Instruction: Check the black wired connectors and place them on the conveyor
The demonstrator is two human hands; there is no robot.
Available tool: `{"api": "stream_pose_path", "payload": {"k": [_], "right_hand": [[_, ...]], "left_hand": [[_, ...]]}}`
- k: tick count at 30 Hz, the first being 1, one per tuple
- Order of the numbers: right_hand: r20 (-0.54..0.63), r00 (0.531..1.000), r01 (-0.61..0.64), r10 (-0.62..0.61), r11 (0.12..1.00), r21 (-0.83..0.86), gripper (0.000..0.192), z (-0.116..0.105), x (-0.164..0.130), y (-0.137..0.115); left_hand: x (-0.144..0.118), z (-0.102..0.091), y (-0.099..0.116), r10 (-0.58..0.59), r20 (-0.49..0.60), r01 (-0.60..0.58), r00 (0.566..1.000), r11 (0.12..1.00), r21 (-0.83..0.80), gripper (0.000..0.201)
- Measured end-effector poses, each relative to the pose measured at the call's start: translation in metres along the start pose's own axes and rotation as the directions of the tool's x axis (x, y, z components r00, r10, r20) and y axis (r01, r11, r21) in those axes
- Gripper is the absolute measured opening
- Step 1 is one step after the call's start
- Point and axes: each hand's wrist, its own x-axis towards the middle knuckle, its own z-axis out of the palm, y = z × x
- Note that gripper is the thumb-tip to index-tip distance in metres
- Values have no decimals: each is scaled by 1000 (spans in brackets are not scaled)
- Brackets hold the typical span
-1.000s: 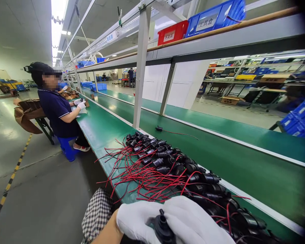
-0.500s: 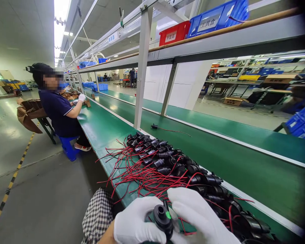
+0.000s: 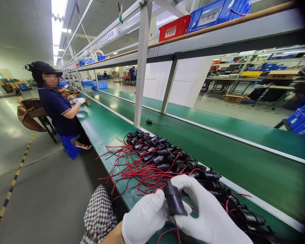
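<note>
1. the left hand (image 3: 144, 217), in a white glove, is closed on the left side of a black cylindrical part (image 3: 175, 200), held tilted on the near side of the heap (image 3: 165, 152).
2. the right hand (image 3: 205, 210), gloved too, grips the same part from its right; a red wire (image 3: 177, 234) hangs below it, before the heap.
3. checked fabric (image 3: 99, 210) shows left of the heap.
4. the heap itself, many similar black parts lying close together, rests on the green bench (image 3: 106, 122), its red leads (image 3: 144, 174) spread out to its left.
5. just beyond the heap stands a pale post (image 3: 142, 67); past it, a lone part (image 3: 149, 121) lies on a green strip (image 3: 244, 149).
6. a red bin (image 3: 173, 27) and a blue bin (image 3: 218, 17) sit on a shelf above the heap.
7. well beyond the heap, to its left, a co-worker (image 3: 57, 105) sits at the bench.
</note>
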Motion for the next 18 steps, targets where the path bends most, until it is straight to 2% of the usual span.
{"api": "stream_pose_path", "payload": {"k": [2,4,7,10,13,16,18], "right_hand": [[115,979,-190,168,957,219,31,-1,3,3],[249,940,-318,232,860,399,24,1,4,6],[269,925,-369,269,808,459,23,4,4,8],[247,933,-349,261,819,455,24,4,3,7],[202,945,-319,257,863,391,24,1,0,5],[146,949,-305,280,932,196,24,-3,-2,0],[51,976,-213,212,977,17,27,-5,-3,-3]], "left_hand": [[5,3,-7,-4,-7,3,1000,989,-149,52],[9,1,-15,-50,13,52,999,967,-249,51],[10,-6,-23,-154,30,155,988,931,-330,59],[7,-11,-27,-230,20,220,973,897,-383,61],[5,-9,-29,-258,36,250,966,882,-399,58],[3,-5,-28,-242,28,235,970,900,-368,55],[0,-3,-21,-179,2,174,984,948,-265,56]]}}
